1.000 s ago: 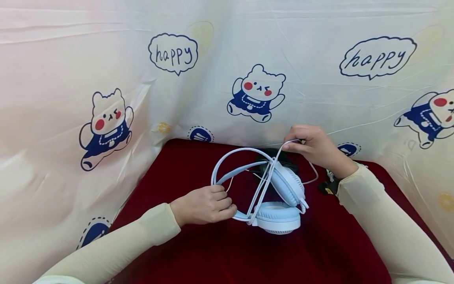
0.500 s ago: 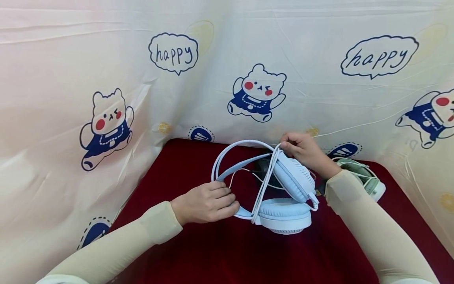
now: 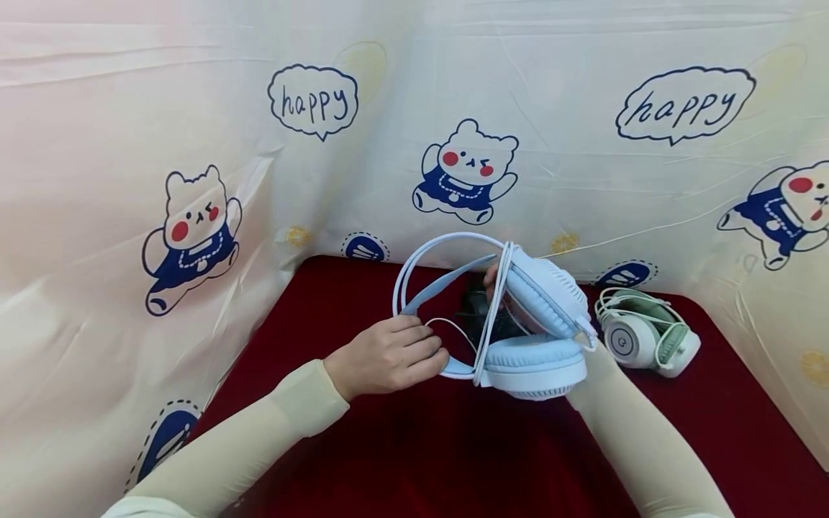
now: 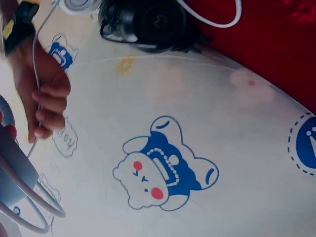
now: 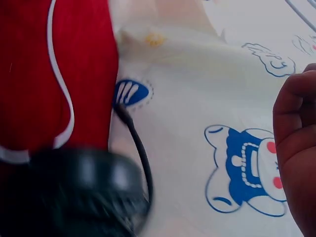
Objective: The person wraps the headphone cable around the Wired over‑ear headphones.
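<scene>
Light blue headphones (image 3: 540, 370) are held up over the red cloth, their white cable (image 3: 495, 309) wrapped around the frame. My left hand (image 3: 388, 356) grips the headband (image 3: 447, 241) on its left side. Behind the ear cups is my right hand (image 3: 490, 279), mostly hidden in the head view. The left wrist view shows that right hand (image 4: 47, 94) with curled fingers holding a thin stretch of cable (image 4: 35, 64). At the right edge of the right wrist view, only part of the right hand (image 5: 298, 143) shows.
A black headset (image 4: 153, 22) lies on the cloth behind the blue headphones; its boom microphone (image 5: 133, 128) sticks out. White and green headphones (image 3: 631, 338) rest at the right. The red cloth (image 3: 414, 446) meets a printed white curtain (image 3: 401, 165) at the back and sides.
The blue headphones have risen and shifted slightly right with the left hand. My right hand has gone down and left behind them, bringing the white and green headphones into sight.
</scene>
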Action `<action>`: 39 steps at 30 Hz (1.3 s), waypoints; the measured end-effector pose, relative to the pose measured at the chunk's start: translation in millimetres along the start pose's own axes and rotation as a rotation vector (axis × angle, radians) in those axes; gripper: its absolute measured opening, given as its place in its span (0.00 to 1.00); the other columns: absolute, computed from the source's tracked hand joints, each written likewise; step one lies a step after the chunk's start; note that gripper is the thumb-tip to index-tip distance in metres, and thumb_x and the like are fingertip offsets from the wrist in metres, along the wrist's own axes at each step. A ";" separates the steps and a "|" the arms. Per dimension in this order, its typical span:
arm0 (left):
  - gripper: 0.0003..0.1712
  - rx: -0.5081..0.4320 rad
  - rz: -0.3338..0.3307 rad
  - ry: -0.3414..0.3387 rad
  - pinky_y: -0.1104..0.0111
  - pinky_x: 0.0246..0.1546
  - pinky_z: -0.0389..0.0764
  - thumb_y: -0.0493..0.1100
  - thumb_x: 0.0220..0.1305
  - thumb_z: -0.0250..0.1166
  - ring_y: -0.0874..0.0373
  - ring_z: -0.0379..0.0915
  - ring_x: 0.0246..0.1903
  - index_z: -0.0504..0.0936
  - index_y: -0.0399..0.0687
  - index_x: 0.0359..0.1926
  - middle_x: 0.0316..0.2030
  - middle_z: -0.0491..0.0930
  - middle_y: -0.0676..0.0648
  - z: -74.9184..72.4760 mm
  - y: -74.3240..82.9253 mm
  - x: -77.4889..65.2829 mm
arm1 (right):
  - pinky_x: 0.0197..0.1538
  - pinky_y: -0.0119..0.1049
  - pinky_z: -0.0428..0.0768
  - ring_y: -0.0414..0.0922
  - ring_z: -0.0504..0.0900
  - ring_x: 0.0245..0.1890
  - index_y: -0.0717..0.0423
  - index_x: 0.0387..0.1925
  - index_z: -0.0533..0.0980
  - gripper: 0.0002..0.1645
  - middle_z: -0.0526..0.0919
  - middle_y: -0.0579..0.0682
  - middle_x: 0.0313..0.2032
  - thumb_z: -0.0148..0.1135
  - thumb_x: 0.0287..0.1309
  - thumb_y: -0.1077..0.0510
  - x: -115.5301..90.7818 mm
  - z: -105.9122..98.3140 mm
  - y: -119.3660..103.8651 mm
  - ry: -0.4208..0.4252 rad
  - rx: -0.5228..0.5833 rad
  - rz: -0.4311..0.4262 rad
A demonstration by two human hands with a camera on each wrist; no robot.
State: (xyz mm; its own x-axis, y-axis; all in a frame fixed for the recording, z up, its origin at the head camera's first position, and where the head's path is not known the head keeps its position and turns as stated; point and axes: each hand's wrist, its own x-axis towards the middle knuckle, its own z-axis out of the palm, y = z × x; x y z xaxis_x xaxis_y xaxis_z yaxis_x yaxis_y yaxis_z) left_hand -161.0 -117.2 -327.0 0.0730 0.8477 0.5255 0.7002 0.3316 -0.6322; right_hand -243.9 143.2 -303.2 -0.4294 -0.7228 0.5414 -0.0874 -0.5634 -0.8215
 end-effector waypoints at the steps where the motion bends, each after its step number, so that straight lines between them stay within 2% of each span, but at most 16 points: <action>1: 0.11 -0.002 -0.014 0.000 0.63 0.53 0.75 0.42 0.64 0.64 0.56 0.82 0.40 0.81 0.47 0.46 0.41 0.85 0.49 0.2 -1.7 1.7 | 0.35 0.27 0.76 0.38 0.78 0.30 0.55 0.46 0.78 0.18 0.81 0.48 0.34 0.41 0.75 0.54 0.0 -5.8 9.1 0.057 -0.055 0.004; 3: 0.12 -0.012 -0.044 0.004 0.64 0.53 0.75 0.43 0.62 0.66 0.56 0.82 0.40 0.82 0.47 0.46 0.40 0.86 0.49 0.6 -5.6 5.4 | 0.27 0.27 0.73 0.36 0.75 0.22 0.49 0.39 0.79 0.19 0.78 0.45 0.28 0.41 0.75 0.51 -1.4 -11.1 25.6 0.252 -0.188 0.055; 5: 0.12 -0.011 -0.069 -0.003 0.64 0.53 0.75 0.43 0.61 0.68 0.57 0.83 0.40 0.82 0.47 0.46 0.40 0.86 0.50 1.4 -9.8 8.9 | 0.22 0.27 0.71 0.37 0.72 0.18 0.47 0.36 0.78 0.15 0.75 0.46 0.24 0.47 0.73 0.50 -2.9 -11.8 37.0 0.404 -0.263 0.098; 7: 0.12 -0.019 -0.095 -0.016 0.65 0.53 0.75 0.43 0.60 0.68 0.57 0.83 0.40 0.83 0.47 0.46 0.39 0.86 0.51 2.9 -13.8 11.5 | 0.21 0.30 0.71 0.39 0.71 0.16 0.50 0.38 0.78 0.14 0.74 0.49 0.23 0.50 0.71 0.47 -4.0 -13.2 46.4 0.486 -0.275 0.110; 8: 0.12 -0.017 -0.106 -0.024 0.65 0.53 0.75 0.43 0.60 0.69 0.57 0.83 0.40 0.83 0.48 0.46 0.39 0.86 0.51 3.7 -15.7 12.4 | 0.20 0.30 0.71 0.40 0.71 0.16 0.51 0.40 0.77 0.15 0.74 0.49 0.23 0.50 0.72 0.47 -4.8 -13.3 50.1 0.494 -0.263 0.110; 12: 0.12 -0.014 -0.144 -0.062 0.66 0.52 0.76 0.41 0.61 0.68 0.58 0.82 0.39 0.82 0.47 0.46 0.39 0.86 0.51 8.5 -22.0 15.1 | 0.25 0.31 0.72 0.41 0.71 0.20 0.59 0.51 0.72 0.15 0.73 0.50 0.26 0.44 0.75 0.55 -8.4 -12.2 61.4 0.391 -0.160 0.087; 15: 0.10 -0.006 -0.183 -0.068 0.66 0.49 0.77 0.39 0.63 0.65 0.58 0.82 0.37 0.82 0.46 0.46 0.37 0.86 0.50 12.6 -26.2 17.4 | 0.29 0.30 0.72 0.41 0.70 0.22 0.64 0.57 0.67 0.18 0.72 0.48 0.26 0.38 0.77 0.57 -10.8 -8.3 69.1 0.329 -0.211 0.090; 17: 0.09 -0.001 -0.211 -0.064 0.66 0.46 0.78 0.38 0.64 0.63 0.57 0.82 0.35 0.83 0.45 0.45 0.35 0.86 0.49 15.0 -29.1 19.1 | 0.29 0.31 0.72 0.41 0.69 0.22 0.65 0.58 0.67 0.20 0.72 0.48 0.25 0.36 0.77 0.56 -11.5 -4.7 74.2 0.325 -0.263 0.082; 20: 0.10 0.000 -0.251 -0.057 0.66 0.44 0.79 0.38 0.64 0.63 0.56 0.82 0.35 0.83 0.44 0.45 0.35 0.86 0.49 17.6 -34.6 21.2 | 0.25 0.32 0.72 0.42 0.68 0.18 0.61 0.54 0.71 0.19 0.72 0.49 0.23 0.39 0.77 0.53 -12.6 2.2 80.2 0.362 -0.253 0.088; 22: 0.09 0.002 -0.268 -0.051 0.66 0.44 0.79 0.39 0.63 0.64 0.56 0.83 0.35 0.84 0.44 0.45 0.35 0.86 0.48 18.8 -39.0 22.2 | 0.24 0.32 0.73 0.42 0.69 0.17 0.58 0.44 0.75 0.18 0.72 0.49 0.22 0.42 0.76 0.51 -14.0 6.7 83.1 0.389 -0.263 0.091; 24: 0.09 0.004 -0.282 -0.043 0.66 0.44 0.79 0.39 0.63 0.65 0.55 0.83 0.35 0.84 0.44 0.44 0.36 0.86 0.48 20.0 -43.9 23.0 | 0.23 0.32 0.73 0.42 0.69 0.17 0.57 0.37 0.75 0.19 0.72 0.50 0.21 0.44 0.75 0.50 -15.3 10.1 85.2 0.404 -0.294 0.092; 27: 0.07 0.010 -0.290 -0.035 0.65 0.42 0.79 0.40 0.65 0.63 0.55 0.82 0.34 0.83 0.44 0.42 0.35 0.86 0.48 22.9 -51.3 23.3 | 0.23 0.33 0.73 0.43 0.70 0.17 0.60 0.40 0.77 0.23 0.71 0.52 0.22 0.42 0.75 0.48 -16.7 14.1 87.8 0.406 -0.353 0.101; 31: 0.07 0.018 -0.297 -0.042 0.66 0.40 0.78 0.39 0.65 0.62 0.54 0.82 0.33 0.83 0.44 0.42 0.34 0.86 0.48 29.0 -60.4 21.2 | 0.23 0.35 0.74 0.45 0.71 0.19 0.64 0.55 0.72 0.26 0.70 0.54 0.24 0.37 0.77 0.48 -18.4 18.0 91.1 0.381 -0.392 0.130; 35: 0.08 0.018 -0.307 -0.061 0.66 0.40 0.78 0.36 0.63 0.61 0.54 0.82 0.33 0.82 0.43 0.43 0.35 0.86 0.47 36.0 -68.0 16.3 | 0.25 0.36 0.76 0.46 0.73 0.19 0.69 0.53 0.71 0.27 0.71 0.54 0.23 0.34 0.77 0.50 -21.5 23.3 93.5 0.359 -0.414 0.163; 39: 0.08 0.008 -0.325 -0.077 0.66 0.40 0.79 0.37 0.63 0.63 0.53 0.83 0.33 0.82 0.44 0.44 0.34 0.86 0.47 42.0 -74.7 10.8 | 0.26 0.37 0.77 0.47 0.73 0.19 0.71 0.55 0.70 0.29 0.72 0.55 0.24 0.35 0.77 0.49 -25.1 30.5 93.7 0.346 -0.401 0.188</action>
State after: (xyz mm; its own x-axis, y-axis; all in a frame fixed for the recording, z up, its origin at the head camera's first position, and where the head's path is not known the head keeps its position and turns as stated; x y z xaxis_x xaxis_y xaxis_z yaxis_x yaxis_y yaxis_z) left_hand -242.3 -115.5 -298.0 -0.2072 0.7256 0.6561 0.6727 0.5926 -0.4430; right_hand -213.9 96.4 -388.3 -0.7347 -0.5845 0.3444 -0.2866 -0.1927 -0.9385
